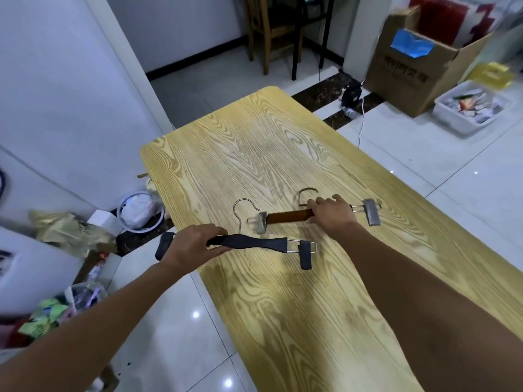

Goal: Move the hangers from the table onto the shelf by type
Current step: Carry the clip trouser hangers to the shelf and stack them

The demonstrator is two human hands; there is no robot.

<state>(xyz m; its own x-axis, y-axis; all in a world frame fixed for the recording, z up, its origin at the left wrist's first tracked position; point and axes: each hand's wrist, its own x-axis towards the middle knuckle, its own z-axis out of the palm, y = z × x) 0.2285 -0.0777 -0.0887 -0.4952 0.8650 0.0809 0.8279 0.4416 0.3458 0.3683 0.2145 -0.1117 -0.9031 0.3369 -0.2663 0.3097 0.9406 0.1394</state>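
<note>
Two clip hangers are over the light wooden table (283, 142). My left hand (192, 244) grips the black hanger (254, 242) near its left end, at the table's left edge; its metal hook curves up behind my fingers and black clips hang at both ends. Farther right, my right hand (329, 215) closes over the brown wooden hanger (288, 216), which has grey metal clips at both ends and a hook behind my fingers. No shelf is in view.
Bags, a white ring-shaped object (140, 212) and clutter lie on the floor left of the table. A cardboard box (410, 72) and a white bin (472, 108) stand at the far right. A wooden chair (271, 29) is at the back.
</note>
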